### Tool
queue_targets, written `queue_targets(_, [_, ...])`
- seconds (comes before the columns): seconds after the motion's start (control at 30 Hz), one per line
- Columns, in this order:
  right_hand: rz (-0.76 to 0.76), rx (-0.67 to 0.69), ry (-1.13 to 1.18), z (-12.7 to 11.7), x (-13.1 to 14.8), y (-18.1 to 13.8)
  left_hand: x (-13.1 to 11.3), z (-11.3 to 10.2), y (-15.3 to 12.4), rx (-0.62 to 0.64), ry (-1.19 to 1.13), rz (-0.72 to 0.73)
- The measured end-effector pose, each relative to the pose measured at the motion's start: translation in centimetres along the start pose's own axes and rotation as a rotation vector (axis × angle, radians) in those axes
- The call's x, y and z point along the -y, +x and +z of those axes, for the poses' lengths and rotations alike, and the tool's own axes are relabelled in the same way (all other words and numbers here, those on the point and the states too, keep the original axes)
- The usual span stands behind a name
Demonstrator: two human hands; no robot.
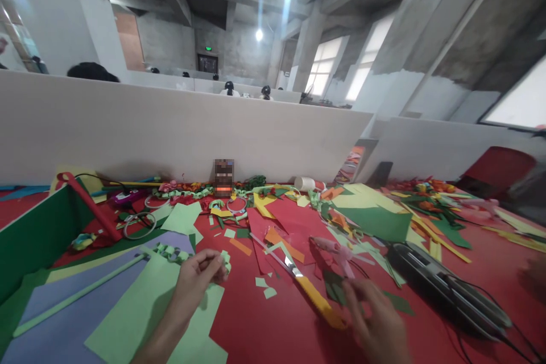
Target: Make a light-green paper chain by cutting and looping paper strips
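Note:
My left hand (pixel 198 273) is closed in a pinch on a light green paper strip (pixel 226 262), which curls beyond the fingertips. Beside its wrist lies a curled green paper chain (pixel 170 253), on top of light green sheets (pixel 128 307). Somewhat blurred, my right hand (pixel 377 315) hovers over the table with fingers loosely bent and apart, nothing visible in them. Close to its fingertips are a dark green paper piece (pixel 334 287) and yellow-handled scissors (pixel 313 296). Beyond them rests a pink glue gun (pixel 335 249).
A long black device (pixel 443 284) with cables lies at the right. Paper scraps (pixel 267 290) are scattered over the red tabletop (pixel 256 341). A green panel (pixel 42 227) stands at the left, a pale partition (pixel 170 131) at the back. A rolled light green stick (pixel 81 296) crosses purple paper.

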State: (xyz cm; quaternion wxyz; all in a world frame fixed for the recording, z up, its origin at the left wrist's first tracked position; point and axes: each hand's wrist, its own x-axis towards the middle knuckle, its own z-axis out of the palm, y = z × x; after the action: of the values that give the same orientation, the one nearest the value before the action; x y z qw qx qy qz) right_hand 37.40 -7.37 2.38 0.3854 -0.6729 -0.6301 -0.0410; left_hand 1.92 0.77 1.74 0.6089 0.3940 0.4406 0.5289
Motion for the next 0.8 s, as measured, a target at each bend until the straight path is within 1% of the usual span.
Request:
queue_targets(0.07, [-0.064,0.3,0.256,0.4,4.2,-0.7,-0.4,0.1,-0.2,0.088,0.052,0.017])
queue_targets(0.1, [-0.093,0.443,0.346,0.8,6.4,-0.6,-0.6,0.1,-0.3,0.129,0.08,0.029])
queue_targets(0.13, [-0.104,0.555,0.412,1.4,8.3,-0.3,-0.7,0.1,-0.4,0.167,0.106,0.037])
queue_targets(0.17, [-0.092,0.625,0.452,2.2,10.1,0.2,-0.8,0.1,-0.5,0.2,0.125,0.041])
queue_targets(0.2, [-0.088,0.664,0.487,3.1,11.5,0.8,-0.8,0.1,-0.5,0.227,0.137,0.042])
queue_targets(0.23, [-0.07,0.675,0.527,4.1,12.5,1.4,-0.9,0.1,-0.6,0.25,0.147,0.041])
queue_targets(0.3, [-0.026,0.704,0.634,6.4,13.6,2.5,-0.9,0.2,-0.6,0.277,0.161,0.048])
queue_targets(0.4, [0.057,0.695,0.835,9.6,13.8,2.9,-0.9,0.2,-0.6,0.284,0.18,0.073])
queue_targets(0.47, [0.118,0.689,0.971,11.0,13.7,2.7,-0.8,0.2,-0.5,0.292,0.181,0.07])
queue_targets(0.53, [0.171,0.686,1.072,11.6,13.7,2.4,-0.7,0.2,-0.5,0.306,0.178,0.046])
queue_targets(0.63, [0.218,0.688,1.158,11.7,13.9,2.1,-0.5,0.3,-0.5,0.323,0.174,0.016])
queue_targets(0.8, [0.242,0.7,1.207,11.7,14.0,2.2,-0.1,0.2,-0.6,0.322,0.154,0.013])
